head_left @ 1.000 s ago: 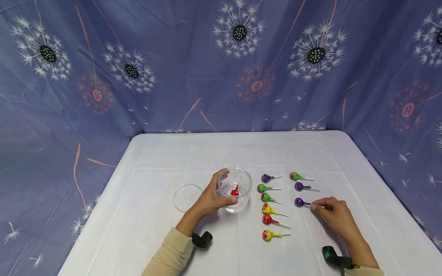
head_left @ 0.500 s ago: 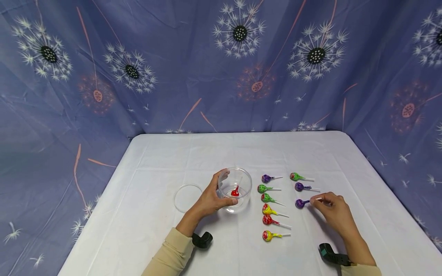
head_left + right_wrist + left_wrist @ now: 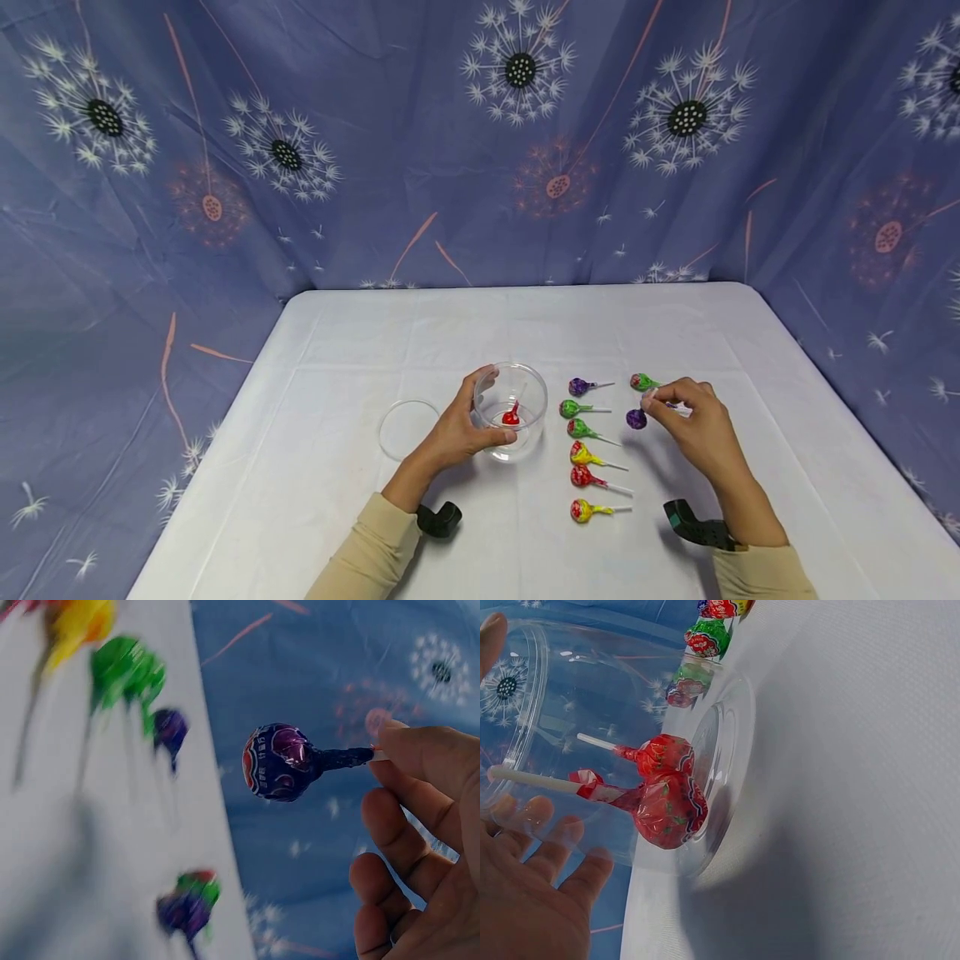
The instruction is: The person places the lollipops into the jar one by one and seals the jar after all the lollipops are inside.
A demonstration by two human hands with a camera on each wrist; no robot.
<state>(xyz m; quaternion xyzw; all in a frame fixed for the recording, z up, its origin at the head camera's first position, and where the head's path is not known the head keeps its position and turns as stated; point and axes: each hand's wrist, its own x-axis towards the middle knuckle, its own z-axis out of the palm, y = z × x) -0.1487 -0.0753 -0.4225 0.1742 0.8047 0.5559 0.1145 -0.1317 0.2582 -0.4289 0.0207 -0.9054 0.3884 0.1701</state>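
Note:
My left hand (image 3: 457,429) grips a clear plastic tub (image 3: 531,440) from its left side, thumb across the front. Inside it a red lollipop (image 3: 511,416) leans with its stick up; the left wrist view shows a larger red lollipop (image 3: 671,810) with a second red lollipop shape (image 3: 666,754) behind it. Over the table's right part, my right hand (image 3: 697,425) pinches a purple lollipop (image 3: 277,761) by its stick between thumb and index finger. Its wrapped head points left, raised off the cloth. Another purple lollipop on the table is mostly hidden behind this hand.
Between the hands lies a column of several lollipops, among them a purple one (image 3: 577,387), a red one (image 3: 580,476) and a yellow one (image 3: 580,511). A green lollipop (image 3: 642,382) lies beyond the right hand. A clear round lid (image 3: 408,402) rests left of the tub.
My right hand has lifted the nearest purple lollipop of the right column by its stick and carried it up, away from me and slightly left. The left hand and tub stay put.

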